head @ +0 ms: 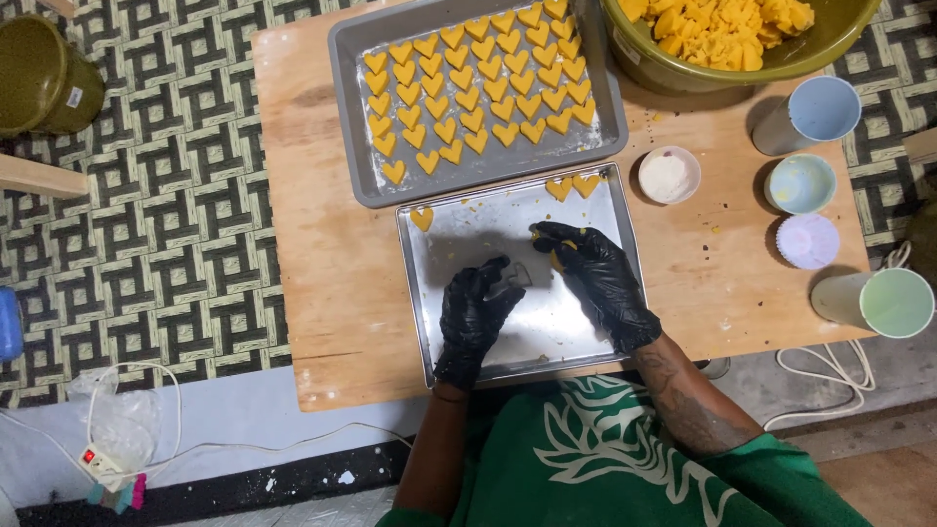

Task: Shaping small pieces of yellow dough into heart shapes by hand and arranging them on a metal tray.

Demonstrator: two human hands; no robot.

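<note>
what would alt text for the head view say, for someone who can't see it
Two black-gloved hands work over a shiny metal tray on a wooden table: the left hand by a small metal cutter, the right hand pinching yellow dough. Behind it, a grey tray holds rows of yellow heart-shaped pieces.

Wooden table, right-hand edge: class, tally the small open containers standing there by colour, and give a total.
Blue containers: 2
Purple container: 1
Green container: 1
White container: 1
Total: 5
</note>
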